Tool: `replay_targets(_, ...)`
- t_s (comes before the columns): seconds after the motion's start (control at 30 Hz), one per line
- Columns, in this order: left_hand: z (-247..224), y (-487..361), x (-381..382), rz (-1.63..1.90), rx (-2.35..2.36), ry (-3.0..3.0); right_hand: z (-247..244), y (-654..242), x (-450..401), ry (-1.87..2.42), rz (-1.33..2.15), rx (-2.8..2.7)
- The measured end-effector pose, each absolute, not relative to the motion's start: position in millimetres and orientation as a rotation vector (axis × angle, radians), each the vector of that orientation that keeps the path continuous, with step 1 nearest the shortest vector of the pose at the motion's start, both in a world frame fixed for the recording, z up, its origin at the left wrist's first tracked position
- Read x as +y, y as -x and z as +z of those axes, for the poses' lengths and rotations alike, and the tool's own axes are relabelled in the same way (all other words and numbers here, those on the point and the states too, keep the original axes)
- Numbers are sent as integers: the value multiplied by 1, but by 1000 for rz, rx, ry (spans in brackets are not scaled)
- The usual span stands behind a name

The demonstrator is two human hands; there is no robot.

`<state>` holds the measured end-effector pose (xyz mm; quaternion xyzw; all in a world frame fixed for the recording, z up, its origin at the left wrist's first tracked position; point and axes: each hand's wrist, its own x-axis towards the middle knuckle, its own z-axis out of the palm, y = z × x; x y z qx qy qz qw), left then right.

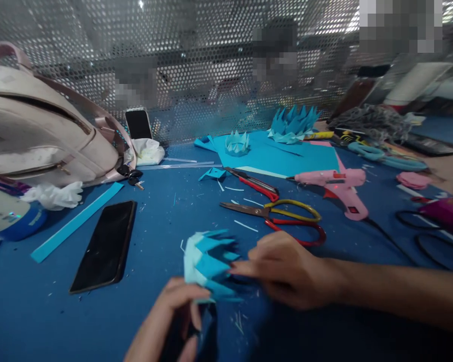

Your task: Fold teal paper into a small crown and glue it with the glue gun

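A folded blue paper crown (pixel 207 261), ringed with pointed tips, lies on its side above the blue table, tips facing right. My left hand (pixel 181 301) grips its lower edge, thumb and fingers bent around the paper. From the right, my right hand (pixel 287 266) reaches in with its index finger at the tips; the other fingers are curled. Whether that finger pinches a tip or only touches it is blurred. Just behind lie scissors (pixel 266 212) with one yellow and one red handle, and a red utility knife (pixel 256 186).
Right of the scissors rests a pink glue gun (pixel 334 183), its cord trailing right. A black phone (pixel 105 246) and a blue paper strip (pixel 77 221) lie left. Behind are a small crown (pixel 237 143), a larger crown (pixel 292 123), blue sheets (pixel 272 161) and a backpack (pixel 41 125).
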<state>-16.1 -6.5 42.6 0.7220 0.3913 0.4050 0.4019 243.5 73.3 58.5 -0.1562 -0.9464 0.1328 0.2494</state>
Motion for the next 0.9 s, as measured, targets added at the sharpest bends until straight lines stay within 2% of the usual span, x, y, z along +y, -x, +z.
replay_targets(0.17,63,2,10,1310,1256,-1363,61,-246,72,655,660,-2227)
replay_targets(0.27,74,-4,24,1305,1181,-1256,61,-245,72,767,723,-2077)
replay_targets(0.5,84,-26,46,1255,1026,-840,61,-250,75,657,829,-2025)
replay_targets(0.7,86,-38,59,1318,993,-815,57,-249,77,700,834,-1941)
replay_targets(0.9,90,-43,70,1194,1057,-1095,61,-247,75,838,756,-1903)
